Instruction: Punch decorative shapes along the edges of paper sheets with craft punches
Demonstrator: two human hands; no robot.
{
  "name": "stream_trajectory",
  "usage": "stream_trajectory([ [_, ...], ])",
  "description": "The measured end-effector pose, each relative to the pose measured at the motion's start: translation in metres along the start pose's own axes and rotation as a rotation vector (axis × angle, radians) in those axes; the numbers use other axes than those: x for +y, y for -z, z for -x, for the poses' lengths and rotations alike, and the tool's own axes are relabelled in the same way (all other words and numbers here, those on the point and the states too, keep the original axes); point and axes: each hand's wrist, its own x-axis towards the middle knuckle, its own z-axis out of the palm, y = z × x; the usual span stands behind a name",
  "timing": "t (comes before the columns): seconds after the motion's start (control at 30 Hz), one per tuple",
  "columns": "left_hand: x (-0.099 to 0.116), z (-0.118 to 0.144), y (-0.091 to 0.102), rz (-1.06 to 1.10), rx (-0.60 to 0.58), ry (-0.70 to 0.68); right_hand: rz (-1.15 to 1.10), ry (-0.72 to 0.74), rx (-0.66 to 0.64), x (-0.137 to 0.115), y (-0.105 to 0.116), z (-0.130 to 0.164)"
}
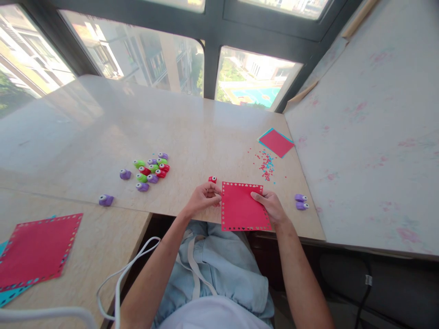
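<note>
Red sheet [243, 206] lies flat at near bench [192, 132] edge, between both hands. Left hand [202, 197] pinches its left edge, fingers closed; right hand [270, 206] grips its right edge. Red punch [212, 179] sits just beyond left fingers, nearer left hand.

Both hands on square red paper sheet with punched border [243, 208] at near edge of beige stone tabletop [192, 132]. Left hand [203, 197] pinching left edge, right hand [270, 205] gripping right edge. Small red plastic punch [212, 179] just beside left fingers. Cluster of green, red, purple punches [152, 168] further left.
</note>
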Motion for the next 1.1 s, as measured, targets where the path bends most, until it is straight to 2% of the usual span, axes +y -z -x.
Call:
stream_trajectory([
  [0.73, 0.005, 0.001, -0.004, 0.028, 0.094, -0.081, 0.048, 0.027, -0.045, 0.002, 0.001, -0.002],
  [0.87, 0.005, 0.001, -0.009, 0.048, 0.154, -0.105, 0.057, 0.105, -0.070, 0.003, -0.001, -0.005],
  [0.93, 0.004, 0.002, -0.013, 0.079, 0.226, -0.120, 0.081, 0.190, -0.011, 0.005, 0.000, -0.009],
  [1.03, 0.002, 0.006, -0.022, 0.109, 0.360, -0.116, 0.237, 0.395, 0.255, 0.005, -0.002, -0.005],
  [1.1, 0.002, 0.011, -0.030, 0.091, 0.444, -0.098, 0.408, 0.560, 0.417, -0.001, -0.009, 0.009],
])
